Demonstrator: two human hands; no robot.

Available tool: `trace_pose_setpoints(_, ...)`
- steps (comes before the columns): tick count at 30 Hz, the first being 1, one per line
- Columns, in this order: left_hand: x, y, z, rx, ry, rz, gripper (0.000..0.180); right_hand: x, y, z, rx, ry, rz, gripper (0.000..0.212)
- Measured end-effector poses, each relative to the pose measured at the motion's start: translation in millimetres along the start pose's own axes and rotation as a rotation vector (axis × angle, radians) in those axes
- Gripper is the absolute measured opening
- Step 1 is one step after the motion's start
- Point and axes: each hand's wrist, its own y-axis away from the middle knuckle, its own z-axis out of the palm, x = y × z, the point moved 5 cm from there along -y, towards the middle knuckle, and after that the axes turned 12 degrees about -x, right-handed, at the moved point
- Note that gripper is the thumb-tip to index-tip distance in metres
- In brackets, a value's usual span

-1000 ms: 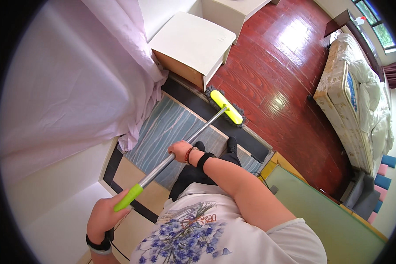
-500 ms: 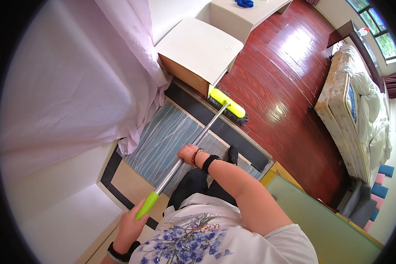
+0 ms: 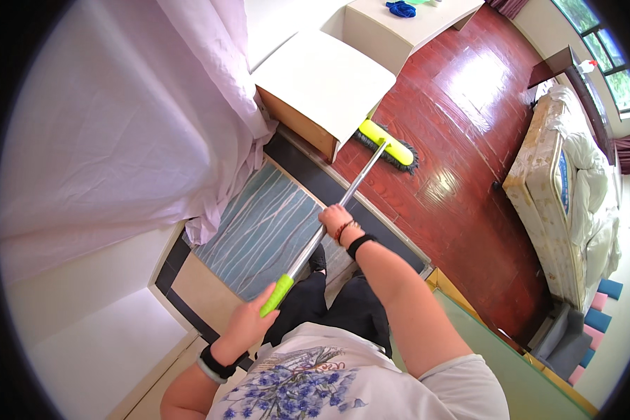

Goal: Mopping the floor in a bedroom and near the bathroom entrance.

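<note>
I hold a long-handled push broom (image 3: 360, 178) slanting away from me to the upper right. My left hand (image 3: 247, 320) is closed around the green grip at the near end of the handle. Further up, my right hand (image 3: 337, 218) is wrapped round the silver pole. The broom's yellow-green head (image 3: 387, 142) with dark bristles rests on the red-brown wood floor (image 3: 427, 203), close beside the corner of a white cabinet (image 3: 322, 77). Both wrists wear black bands, and a red bead bracelet sits on the right one.
A blue striped mat (image 3: 266, 224) lies by my feet, inside a dark border strip. Pale pink curtain (image 3: 133, 126) hangs at left. Beyond the cabinet stands a desk (image 3: 392, 28) with a blue cloth (image 3: 401, 9). A plastic-wrapped mattress (image 3: 539, 189) and a grey chair (image 3: 563, 343) are at right.
Both hands and the broom have moved forward and to the right. The broom head has gone from the dark threshold edge onto the wood floor. My feet have shifted too.
</note>
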Motion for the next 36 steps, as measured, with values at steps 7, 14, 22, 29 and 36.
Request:
trace_pose_setpoints(7, -20, 54, 3, -0.168, 0.109, -0.156, 0.053, -61, 39, 34, -0.077, -0.009, 0.004, 0.014)
trace_pose_setpoints(14, -6, 7, 21, 0.023, 0.233, -0.076, 0.050, 0, 26, 28, 0.050, 0.056, 0.154, 0.014)
trace_pose_setpoints(22, 59, -109, 28, 0.128, 0.186, 0.129, 0.049, 93, 21, -23, 0.233, -0.122, 0.374, 0.017)
trace_pose_setpoints(29, 62, -171, 37, 0.038, 0.184, 0.180, 0.053, 110, 21, -40, 0.088, -0.175, 0.363, 0.024)
trace_pose_setpoints(36, 25, -123, 57, -0.018, 0.186, 0.146, 0.058, 63, 37, -15, 0.098, -0.015, 0.261, 0.021)
